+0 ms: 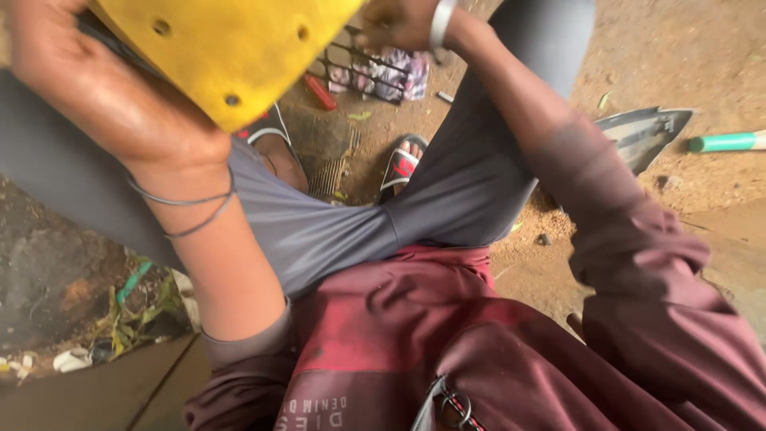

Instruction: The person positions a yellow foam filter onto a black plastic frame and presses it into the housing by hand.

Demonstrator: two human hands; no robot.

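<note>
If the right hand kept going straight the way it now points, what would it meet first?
Probably the black metal grille on the dirt: the right hand reaches forward and down just above it. Depth is unclear, and the fingertips are cut off at the frame edge.

This looks like an open-air roadside repair yard, with work done on the ground. The floor is bare reddish-brown dirt (678, 56), strewn with leaves, pebbles and scraps. A grey moulded body panel (642, 136) lies on the earth near a green-handled tool (726, 142), and a black wire grille (359, 64) rests on the soil too. A littered gutter (72, 319) edged by a concrete slab (96, 391) runs alongside.
</note>
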